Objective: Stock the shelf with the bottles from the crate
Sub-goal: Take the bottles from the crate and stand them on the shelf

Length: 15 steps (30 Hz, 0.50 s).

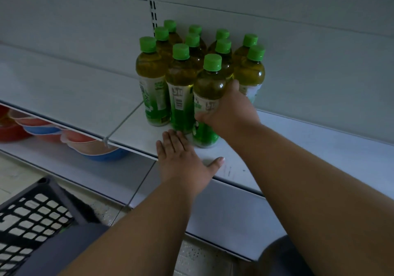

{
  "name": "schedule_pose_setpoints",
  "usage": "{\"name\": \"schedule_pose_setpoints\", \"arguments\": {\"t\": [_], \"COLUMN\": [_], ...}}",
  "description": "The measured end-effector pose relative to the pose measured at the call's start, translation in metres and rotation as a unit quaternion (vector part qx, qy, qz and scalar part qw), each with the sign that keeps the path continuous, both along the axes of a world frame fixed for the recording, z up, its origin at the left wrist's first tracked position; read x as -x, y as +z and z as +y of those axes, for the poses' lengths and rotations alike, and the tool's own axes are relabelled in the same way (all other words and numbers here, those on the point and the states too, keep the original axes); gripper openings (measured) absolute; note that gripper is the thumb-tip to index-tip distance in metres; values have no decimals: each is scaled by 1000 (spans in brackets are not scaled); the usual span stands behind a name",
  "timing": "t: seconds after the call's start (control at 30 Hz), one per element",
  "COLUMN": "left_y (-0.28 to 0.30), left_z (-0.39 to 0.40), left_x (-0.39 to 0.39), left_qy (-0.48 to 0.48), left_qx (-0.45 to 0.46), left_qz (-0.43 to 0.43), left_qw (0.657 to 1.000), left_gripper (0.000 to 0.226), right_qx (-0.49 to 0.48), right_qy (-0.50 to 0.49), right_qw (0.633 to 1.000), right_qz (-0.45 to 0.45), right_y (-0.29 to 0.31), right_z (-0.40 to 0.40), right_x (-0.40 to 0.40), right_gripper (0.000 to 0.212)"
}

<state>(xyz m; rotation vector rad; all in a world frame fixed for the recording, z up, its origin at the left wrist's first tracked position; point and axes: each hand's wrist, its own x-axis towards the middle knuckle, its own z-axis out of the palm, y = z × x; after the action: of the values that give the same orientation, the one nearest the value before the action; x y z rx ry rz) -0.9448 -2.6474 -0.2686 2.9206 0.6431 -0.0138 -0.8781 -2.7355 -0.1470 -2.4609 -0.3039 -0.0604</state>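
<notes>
Several green-capped bottles of green tea (181,79) stand upright in rows on the white shelf (309,148), against its back panel. My right hand (231,109) grips the front bottle (210,88) around its label, with the bottle's base standing on the shelf. My left hand (181,158) lies flat with straight fingers on the shelf's front edge, just in front of the bottles, its fingertips close to the front bottle's base. The dark slatted crate (36,222) sits on the floor at the lower left; its inside is not visible.
Stacked red and blue plastic bowls (85,143) sit on the lower shelf at the left. The upper shelf surface stretches bare to the left and right of the bottle group. A slotted upright (152,5) runs up the back panel behind the bottles.
</notes>
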Motion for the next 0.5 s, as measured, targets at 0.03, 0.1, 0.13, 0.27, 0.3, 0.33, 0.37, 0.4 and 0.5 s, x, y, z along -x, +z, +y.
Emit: {"name": "schedule_pose_setpoints", "arguments": {"t": [0.03, 0.1, 0.13, 0.27, 0.3, 0.33, 0.37, 0.4, 0.5], "left_y": [-1, -1, -1, 0, 1, 3, 5, 7, 11], "left_z": [0, 0, 0, 0, 0, 1, 2, 3, 14], "left_x": [0, 0, 0, -1, -1, -1, 0, 2, 27], "left_qy": [1, 1, 1, 8, 8, 5, 1, -4, -14], "left_qx": [-2, -4, -3, 5, 7, 9, 11, 18, 37], "left_qz": [0, 1, 1, 6, 9, 13, 16, 12, -60], "left_qw": [1000, 1000, 1000, 1000, 1000, 1000, 1000, 1000, 997], "left_gripper": [141, 141, 141, 143, 143, 142, 139, 136, 122], "right_qx": [2, -8, -12, -12, -14, -15, -11, 0, 57], "right_qy": [2, -12, -20, -37, -41, -45, -47, -45, -8], "right_qw": [1000, 1000, 1000, 999, 999, 999, 999, 999, 998], "right_qz": [6, 8, 6, 6, 13, 20, 26, 27, 12], "right_y": [2, 3, 2, -3, -3, -4, -6, -9, -19], "right_z": [-1, -2, -2, 2, 1, -2, -5, -9, -15], "right_x": [-4, -9, -10, -9, -7, -3, 3, 10, 39], "right_gripper": [79, 75, 74, 74, 75, 77, 78, 76, 66]}}
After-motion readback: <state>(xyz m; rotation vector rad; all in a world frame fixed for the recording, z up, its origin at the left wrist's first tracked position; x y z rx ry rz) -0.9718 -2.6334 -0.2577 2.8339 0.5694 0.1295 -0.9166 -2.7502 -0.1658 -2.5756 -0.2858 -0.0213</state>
